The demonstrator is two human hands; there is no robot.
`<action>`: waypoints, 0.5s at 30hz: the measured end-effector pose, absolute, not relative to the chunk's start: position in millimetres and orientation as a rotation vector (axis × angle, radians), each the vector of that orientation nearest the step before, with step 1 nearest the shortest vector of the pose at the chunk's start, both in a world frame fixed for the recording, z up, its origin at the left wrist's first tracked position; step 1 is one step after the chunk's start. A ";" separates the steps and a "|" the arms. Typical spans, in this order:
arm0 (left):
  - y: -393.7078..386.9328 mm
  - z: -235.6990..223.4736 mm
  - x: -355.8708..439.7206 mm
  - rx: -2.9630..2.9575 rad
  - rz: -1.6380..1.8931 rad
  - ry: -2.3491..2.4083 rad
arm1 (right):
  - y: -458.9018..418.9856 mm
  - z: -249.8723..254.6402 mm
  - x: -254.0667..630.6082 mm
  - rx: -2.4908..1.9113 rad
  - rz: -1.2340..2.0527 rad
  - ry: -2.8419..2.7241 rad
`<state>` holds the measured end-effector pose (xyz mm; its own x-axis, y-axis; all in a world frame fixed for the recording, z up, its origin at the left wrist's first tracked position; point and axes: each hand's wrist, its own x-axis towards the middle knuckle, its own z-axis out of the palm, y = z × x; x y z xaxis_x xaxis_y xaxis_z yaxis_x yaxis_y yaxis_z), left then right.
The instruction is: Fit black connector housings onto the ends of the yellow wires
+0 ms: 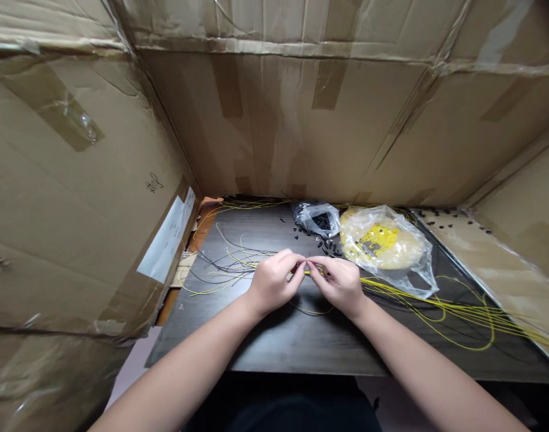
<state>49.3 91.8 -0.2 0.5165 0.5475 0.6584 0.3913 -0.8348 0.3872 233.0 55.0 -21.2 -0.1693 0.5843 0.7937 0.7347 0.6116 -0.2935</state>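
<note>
My left hand (274, 281) and my right hand (339, 282) meet above the middle of a dark table (278, 342). Both pinch a thin yellow wire (308, 273) between thumb and fingertips, fingers curled closed. What sits at the wire's tip is too small to make out. More yellow wires (458, 309) trail off to the right from under my right hand. Several yellow and black wires (224, 264) lie in a loose heap left of my left hand.
A clear bag with a yellow reel (382, 243) lies behind my right hand. A smaller clear bag of small black parts (319, 219) sits beside it, with loose black parts (330, 246) scattered nearby. Tall cardboard walls (76, 198) enclose the table on the left, back and right.
</note>
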 end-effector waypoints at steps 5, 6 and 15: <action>92.1 -0.7 46.5 2.836 1.215 0.872 | 54.9 -18.8 231.2 -1.067 -0.165 -1.852; 91.7 -0.2 46.2 2.874 1.223 0.887 | 54.5 -18.0 230.5 -1.071 -0.147 -1.843; 88.4 1.5 46.6 2.914 1.296 0.924 | 51.4 -16.3 229.3 -1.097 -0.088 -1.818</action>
<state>46.6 88.4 1.5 0.5443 0.4152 0.7289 0.5541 -0.8303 0.0592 229.3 51.4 -16.3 -0.1194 0.6390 0.7598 0.7093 0.5904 -0.3851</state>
